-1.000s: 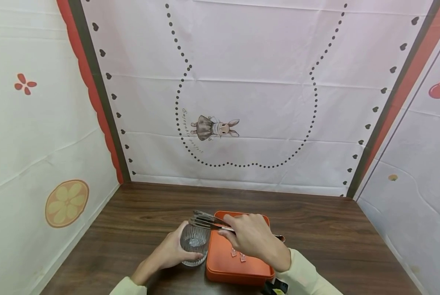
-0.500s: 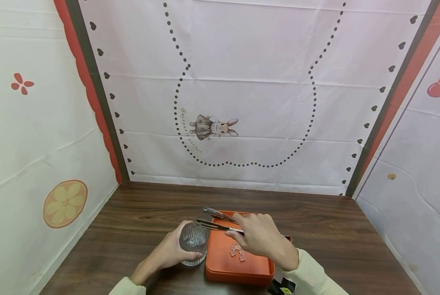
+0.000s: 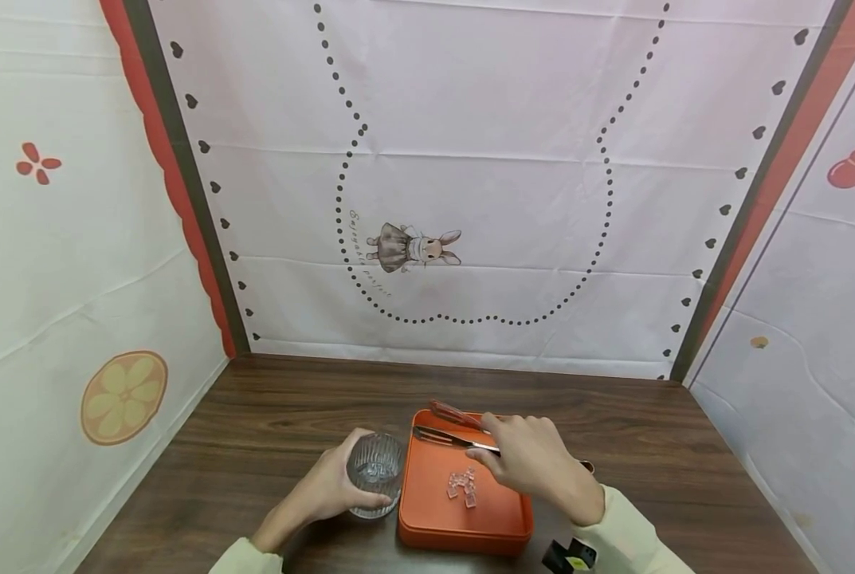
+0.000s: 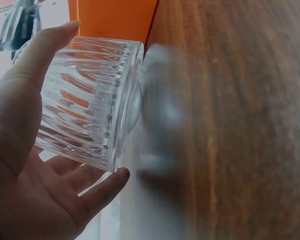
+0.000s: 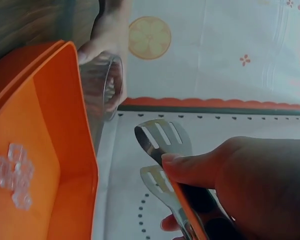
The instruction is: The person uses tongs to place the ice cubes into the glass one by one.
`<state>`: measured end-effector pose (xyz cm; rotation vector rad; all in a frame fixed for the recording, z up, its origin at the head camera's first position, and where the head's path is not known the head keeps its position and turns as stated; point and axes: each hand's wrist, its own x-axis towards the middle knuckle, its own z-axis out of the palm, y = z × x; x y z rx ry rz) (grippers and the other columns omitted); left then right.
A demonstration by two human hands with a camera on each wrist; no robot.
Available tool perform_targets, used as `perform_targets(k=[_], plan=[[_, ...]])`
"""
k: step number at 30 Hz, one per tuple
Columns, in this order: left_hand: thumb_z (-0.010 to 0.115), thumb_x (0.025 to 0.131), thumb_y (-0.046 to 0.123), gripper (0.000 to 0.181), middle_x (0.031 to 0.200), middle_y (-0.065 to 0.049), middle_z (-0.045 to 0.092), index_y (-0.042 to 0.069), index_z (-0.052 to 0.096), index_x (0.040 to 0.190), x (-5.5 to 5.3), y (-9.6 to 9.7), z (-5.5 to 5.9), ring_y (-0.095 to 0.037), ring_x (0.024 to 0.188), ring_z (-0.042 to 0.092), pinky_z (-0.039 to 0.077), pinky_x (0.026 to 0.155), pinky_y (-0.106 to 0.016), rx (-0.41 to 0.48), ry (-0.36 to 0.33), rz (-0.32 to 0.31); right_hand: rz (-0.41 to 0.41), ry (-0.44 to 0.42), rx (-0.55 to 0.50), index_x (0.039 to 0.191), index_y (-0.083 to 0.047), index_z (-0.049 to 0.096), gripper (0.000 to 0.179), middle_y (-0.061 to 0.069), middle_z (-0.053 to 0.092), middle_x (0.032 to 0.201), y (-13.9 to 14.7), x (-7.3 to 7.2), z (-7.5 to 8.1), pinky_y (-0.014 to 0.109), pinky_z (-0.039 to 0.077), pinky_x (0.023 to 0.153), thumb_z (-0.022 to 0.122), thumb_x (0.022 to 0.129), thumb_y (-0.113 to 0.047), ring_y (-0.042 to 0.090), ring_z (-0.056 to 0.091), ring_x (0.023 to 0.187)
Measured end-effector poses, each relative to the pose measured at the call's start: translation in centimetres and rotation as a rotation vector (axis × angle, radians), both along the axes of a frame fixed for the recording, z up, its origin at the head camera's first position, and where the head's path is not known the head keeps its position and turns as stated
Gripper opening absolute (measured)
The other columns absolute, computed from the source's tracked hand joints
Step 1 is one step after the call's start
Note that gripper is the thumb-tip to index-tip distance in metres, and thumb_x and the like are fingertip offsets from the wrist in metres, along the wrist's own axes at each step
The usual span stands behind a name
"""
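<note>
Farther right than half a second ago, and farther again than a second ago: the right hand [image 3: 531, 456] with the tongs [image 3: 470, 445], slotted tips seen against the far left part of the orange box [image 3: 434, 518] in the head view, rather than over the glass [image 3: 378, 466]. In the same place as before: the left hand [image 3: 327, 488], around that glass. More fully in sight than a second ago: a small cluster of clear cubes [image 3: 470, 501], on the box floor a little nearer than its middle.

For edges, the left wall of the box just beside the glass, and one tongs tip overlapping the far rim in the head view. To the right of the box, a wide stretch of wood table [image 3: 649, 446]; behind, more table back to the printed cloth [image 3: 492, 199].

On the left, thumb and fingers spread to the width of the glass and curved round its ribbed side. Hard to tell, with the table blurred in the left wrist view, whether flat on its base. On the right, thumb and fingers pinched on the tongs, with the two slotted ends held well apart.
</note>
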<state>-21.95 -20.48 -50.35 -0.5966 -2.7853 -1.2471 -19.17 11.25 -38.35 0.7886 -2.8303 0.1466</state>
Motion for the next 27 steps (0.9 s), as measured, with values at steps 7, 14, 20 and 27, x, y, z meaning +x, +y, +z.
perform_targets(k=[7, 14, 20, 27], plan=[[0.092, 0.054, 0.056, 0.094, 0.105, -0.001, 0.067, 0.022, 0.048, 0.129, -0.1, 0.0, -0.2, -0.015, 0.094, 0.063, 0.051, 0.081, -0.037, -0.010, 0.014, 0.014, -0.110, -0.050, 0.058, 0.103, -0.013, 0.064, 0.040, -0.002, 0.061, 0.068, 1.3, -0.5, -0.7, 0.036, 0.041, 0.048, 0.066, 0.090, -0.051, 0.017, 0.056, 0.055], [0.093, 0.053, 0.056, 0.094, 0.106, 0.000, 0.066, 0.021, 0.048, 0.127, -0.2, 0.1, -0.2, -0.015, 0.095, 0.062, 0.051, 0.083, -0.037, -0.010, 0.024, 0.033, -0.146, -0.072, 0.073, 0.094, -0.013, 0.061, 0.038, -0.004, 0.048, 0.058, 2.3, -0.6, -1.3, 0.036, 0.040, 0.047, 0.070, 0.088, -0.049, 0.016, 0.050, 0.050], [0.094, 0.055, 0.052, 0.093, 0.104, -0.004, 0.065, 0.016, 0.048, 0.127, -0.1, 0.3, -0.1, -0.017, 0.094, 0.061, 0.050, 0.082, -0.038, -0.023, 0.020, 0.035, -0.158, -0.129, 0.064, 0.092, -0.012, 0.060, 0.036, -0.004, 0.045, 0.058, 2.7, -0.5, -1.7, 0.035, 0.037, 0.047, 0.072, 0.087, -0.046, 0.014, 0.045, 0.050], [0.093, 0.055, 0.052, 0.093, 0.105, -0.003, 0.065, 0.017, 0.047, 0.127, -0.2, 0.3, -0.1, -0.017, 0.094, 0.061, 0.050, 0.081, -0.037, -0.023, 0.010, 0.047, -0.188, -0.167, 0.082, 0.097, -0.013, 0.062, 0.038, -0.004, 0.044, 0.057, 3.1, -0.7, -2.2, 0.033, 0.036, 0.047, 0.072, 0.086, -0.048, 0.013, 0.044, 0.049]])
